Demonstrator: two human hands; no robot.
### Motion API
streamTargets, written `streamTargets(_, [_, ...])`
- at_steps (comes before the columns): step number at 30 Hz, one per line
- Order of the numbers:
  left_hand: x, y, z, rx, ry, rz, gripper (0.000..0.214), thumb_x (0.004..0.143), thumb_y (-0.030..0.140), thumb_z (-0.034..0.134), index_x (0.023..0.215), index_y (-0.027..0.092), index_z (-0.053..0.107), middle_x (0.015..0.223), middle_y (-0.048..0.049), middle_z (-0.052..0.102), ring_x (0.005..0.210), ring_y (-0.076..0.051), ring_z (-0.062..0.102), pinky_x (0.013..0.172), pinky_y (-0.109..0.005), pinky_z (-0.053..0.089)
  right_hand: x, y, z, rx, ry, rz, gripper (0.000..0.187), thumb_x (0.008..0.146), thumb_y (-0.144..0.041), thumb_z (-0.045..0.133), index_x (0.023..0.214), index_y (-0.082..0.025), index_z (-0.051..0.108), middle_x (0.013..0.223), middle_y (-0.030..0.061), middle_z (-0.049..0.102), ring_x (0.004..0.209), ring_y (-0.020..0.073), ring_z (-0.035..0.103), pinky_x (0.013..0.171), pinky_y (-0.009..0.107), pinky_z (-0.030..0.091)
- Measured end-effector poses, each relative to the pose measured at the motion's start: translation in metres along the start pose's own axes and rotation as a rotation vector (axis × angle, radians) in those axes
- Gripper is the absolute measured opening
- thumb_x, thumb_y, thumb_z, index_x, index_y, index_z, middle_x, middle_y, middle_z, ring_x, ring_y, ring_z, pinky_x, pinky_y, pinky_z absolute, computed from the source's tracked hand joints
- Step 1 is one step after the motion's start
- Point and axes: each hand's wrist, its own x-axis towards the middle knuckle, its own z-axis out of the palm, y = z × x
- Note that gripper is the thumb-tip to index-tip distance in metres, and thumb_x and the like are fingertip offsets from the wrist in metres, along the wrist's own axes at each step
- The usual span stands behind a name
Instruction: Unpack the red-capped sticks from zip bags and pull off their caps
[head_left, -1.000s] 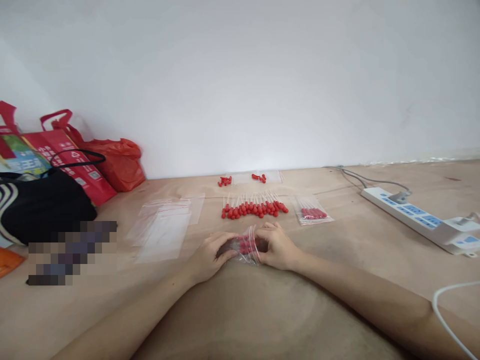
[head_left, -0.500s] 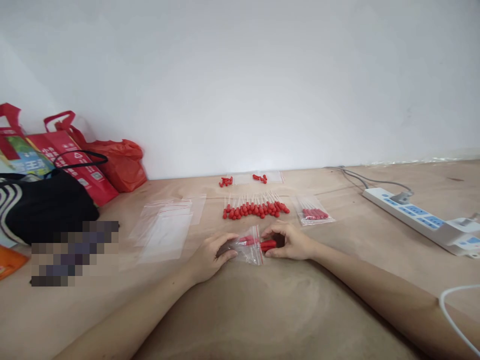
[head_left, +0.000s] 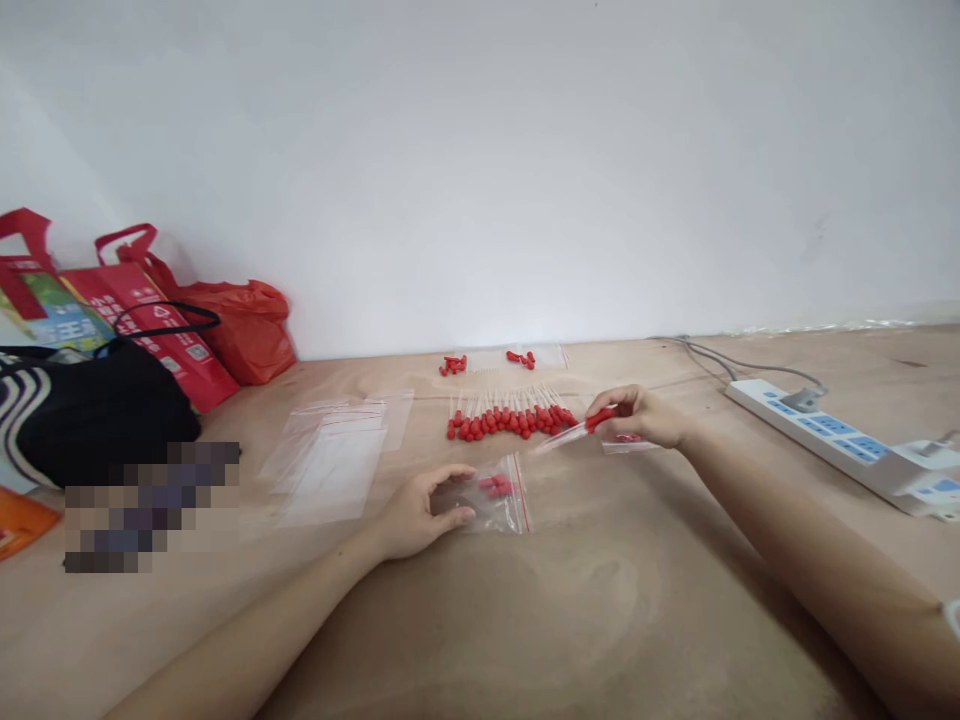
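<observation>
My left hand (head_left: pixel 435 510) curls around the closed end of a small clear zip-lock bag (head_left: pixel 510 515), fingers and thumb on either side of it. Several short red pieces (head_left: pixel 493 486) show inside the bag, whose red-striped mouth faces right. In my right hand (head_left: pixel 637 415) is a small bunch of red-ended white sticks (head_left: pixel 600 418), gripped by the red ends, the pale shafts pointing left and down. Below that hand lies a filled zip-lock bag (head_left: pixel 630 446), partly covered by it. A row of loose red-ended sticks (head_left: pixel 510 420) lies just beyond the bag.
Flat clear bags (head_left: pixel 337 460) are spread on the left of the wooden table (head_left: pixel 570 620). Red pieces (head_left: pixel 453 365) lie at the back by the wall. A white power strip (head_left: pixel 840 430) stands right, and a black bag (head_left: pixel 112 415) with red shopping bags (head_left: pixel 150 310) left.
My right hand has moved away from the bag's mouth, to the right and farther back, with red-ended sticks in it. My left hand stays at the bag, which holds fewer visible red pieces.
</observation>
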Motion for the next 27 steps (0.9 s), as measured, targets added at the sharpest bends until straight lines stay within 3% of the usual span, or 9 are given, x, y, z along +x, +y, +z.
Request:
streamTargets(2, [0.001,0.001,-0.002,-0.065,0.041,-0.024,0.042,0.073,0.038,0.059,0.109,0.018,0.053,0.111,-0.0064,0.060,0.102,-0.020,0.055,0.089,-0.035,0.044,0.001,-0.003,-0.009,0.097,0.158,-0.042,0.021,0.051,-0.024,0.073,0.069,-0.018,0.065,0.060,-0.0018,0.063,0.048,0.0080,0.053,0.048,0.022,0.045])
streamTargets(4, [0.003,0.007,-0.003,-0.086,0.114,-0.021,0.037,0.073,0.039,0.058,0.104,0.018,0.057,0.108,-0.0063,0.061,0.101,-0.021,0.055,0.091,-0.036,0.042,0.003,-0.007,-0.003,0.182,0.285,-0.102,0.020,0.050,-0.025,0.073,0.067,-0.019,0.064,0.061,-0.0021,0.063,0.049,0.0080,0.053,0.051,0.023,0.046])
streamTargets(8, [0.015,0.032,0.005,-0.340,0.108,-0.100,0.028,0.077,0.037,0.055,0.095,0.017,0.061,0.100,-0.0057,0.065,0.094,-0.020,0.059,0.089,-0.037,0.045,0.004,-0.017,0.049,0.028,0.442,-0.243,0.019,0.060,-0.030,0.068,0.075,-0.019,0.063,0.072,0.0015,0.063,0.060,0.0116,0.057,0.057,0.027,0.049])
streamTargets(12, [0.031,0.060,0.021,-0.917,0.090,-0.327,0.025,0.086,0.030,0.044,0.097,0.012,0.058,0.099,-0.0094,0.065,0.092,-0.016,0.061,0.088,-0.032,0.046,-0.008,-0.019,0.107,-0.408,0.359,-0.608,0.017,0.072,-0.023,0.058,0.087,-0.022,0.065,0.080,0.0042,0.058,0.072,0.0136,0.056,0.064,0.028,0.049])
streamTargets(15, [0.040,0.067,0.027,-1.122,0.076,-0.404,0.020,0.086,0.024,0.043,0.087,0.011,0.059,0.093,-0.0092,0.066,0.082,-0.013,0.063,0.079,-0.026,0.049,-0.019,-0.015,0.126,-0.527,0.240,-0.774,0.024,0.077,-0.021,0.052,0.099,-0.021,0.061,0.094,0.0077,0.054,0.083,0.0144,0.056,0.070,0.028,0.049])
streamTargets(19, [0.049,0.048,0.010,-0.984,0.098,-0.477,0.012,0.079,0.021,0.054,0.079,0.012,0.060,0.080,-0.0062,0.067,0.067,-0.011,0.062,0.066,-0.023,0.049,-0.020,-0.007,0.121,-0.594,0.094,-0.833,0.036,0.075,-0.033,0.059,0.109,-0.021,0.055,0.104,0.0092,0.051,0.095,0.0173,0.052,0.080,0.032,0.047])
streamTargets(21, [0.058,0.028,-0.011,-0.749,0.154,-0.540,0.013,0.074,0.025,0.060,0.073,0.012,0.060,0.069,-0.0046,0.066,0.058,-0.011,0.060,0.061,-0.024,0.048,-0.017,0.000,0.114,-0.590,0.145,-0.789,0.034,0.075,-0.034,0.059,0.107,-0.021,0.056,0.100,0.0085,0.052,0.092,0.0170,0.052,0.079,0.033,0.047])
streamTargets(24, [0.077,-0.004,-0.044,-0.620,0.217,-0.612,0.020,0.065,0.028,0.067,0.060,0.012,0.057,0.050,-0.0009,0.060,0.045,-0.010,0.054,0.053,-0.022,0.044,-0.013,0.011,0.106,-0.546,0.268,-0.661,0.020,0.079,-0.028,0.054,0.096,-0.020,0.060,0.090,0.0070,0.053,0.082,0.0152,0.053,0.069,0.030,0.049])
streamTargets(27, [0.096,-0.029,-0.061,-0.516,0.220,-0.701,0.026,0.055,0.029,0.074,0.053,0.012,0.054,0.045,0.0005,0.057,0.043,-0.010,0.053,0.050,-0.022,0.043,-0.012,0.020,0.105,-0.530,0.294,-0.575,0.014,0.079,-0.026,0.053,0.088,-0.020,0.061,0.085,0.0059,0.053,0.078,0.0147,0.053,0.063,0.028,0.048])
